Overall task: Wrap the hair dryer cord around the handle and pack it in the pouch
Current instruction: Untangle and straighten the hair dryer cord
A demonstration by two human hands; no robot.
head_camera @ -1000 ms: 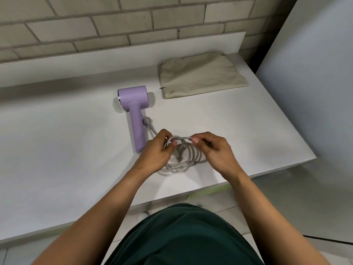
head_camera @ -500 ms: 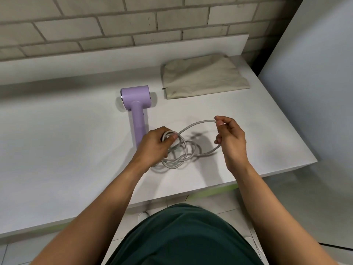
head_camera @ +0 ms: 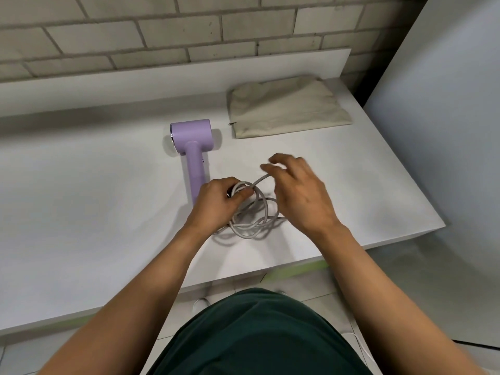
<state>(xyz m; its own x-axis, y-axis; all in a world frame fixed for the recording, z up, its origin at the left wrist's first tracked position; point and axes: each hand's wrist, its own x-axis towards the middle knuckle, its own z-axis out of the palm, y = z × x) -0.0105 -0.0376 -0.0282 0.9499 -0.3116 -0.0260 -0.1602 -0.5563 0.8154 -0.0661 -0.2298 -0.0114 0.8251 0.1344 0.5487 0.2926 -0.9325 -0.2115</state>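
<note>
A lilac hair dryer (head_camera: 193, 147) lies flat on the white counter (head_camera: 81, 212), head toward the wall, handle pointing at me. Its grey cord (head_camera: 251, 226) is gathered in several loose loops beside the handle's end. My left hand (head_camera: 216, 204) grips the top of the loops with thumb and curled fingers. My right hand (head_camera: 295, 190) hovers just right of it, fingers curled round a strand that runs from the coil up to them; the hand is slightly blurred. A beige zip pouch (head_camera: 286, 106) lies flat at the back right.
A brick wall and a low white upstand (head_camera: 162, 79) close off the back. A pale panel (head_camera: 446, 131) stands at the right, past the counter's edge. The counter's front edge is near my body.
My right hand, which had pulled a length of cord out to the right, has swung back leftward and up over the coil. My left hand kept its hold on the loops.
</note>
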